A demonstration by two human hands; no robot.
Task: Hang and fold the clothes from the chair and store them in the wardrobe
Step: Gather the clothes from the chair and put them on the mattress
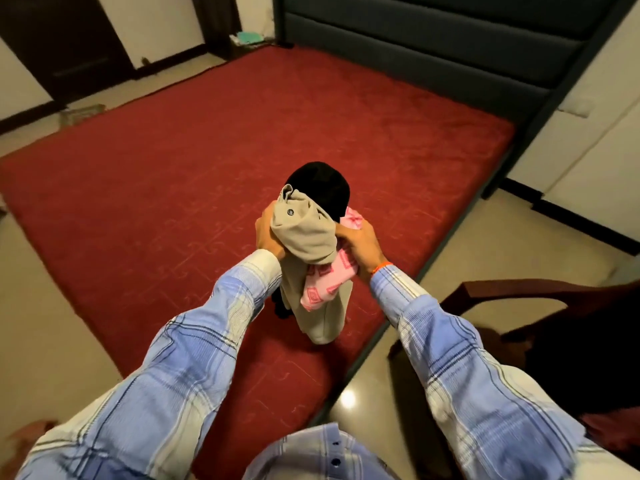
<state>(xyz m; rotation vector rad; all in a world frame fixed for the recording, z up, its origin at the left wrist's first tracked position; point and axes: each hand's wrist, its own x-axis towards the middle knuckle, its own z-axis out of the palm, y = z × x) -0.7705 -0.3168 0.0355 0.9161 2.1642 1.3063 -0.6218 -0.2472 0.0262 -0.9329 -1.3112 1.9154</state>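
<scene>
Clothes bundle (313, 251): three garments bunched together, held up in mid-air over the red bed (156, 188) w/ both hands. On top a beige cotton garment w/ a dark button (304, 233), its long end hanging down toward the bed; behind it a black fabric piece (320, 187) bulging up at the far side; under and to the right a pink cloth w/ red square print (327, 282).

Left hand (268, 235) grips the left side of the bundle, fingers curled round the beige cloth. Right hand (360, 249) grips the right side, fingers closed into the pink and beige folds; an orange thread band (382, 265) sits at that wrist. Both arms wear blue-and-white plaid shirt sleeves (194, 344).

Bed surface is a red textured cover w/ faint pattern; dark grey padded headboard (433, 39) at the far end. Dark wooden chair (540, 317) stands just beside the bed at right, on glossy beige floor tiles (391, 375). Dark wooden door (62, 46) far left, white wall panels (588, 140) at right. Small teal item (251, 37) by the far wall, too blurred to tell.
</scene>
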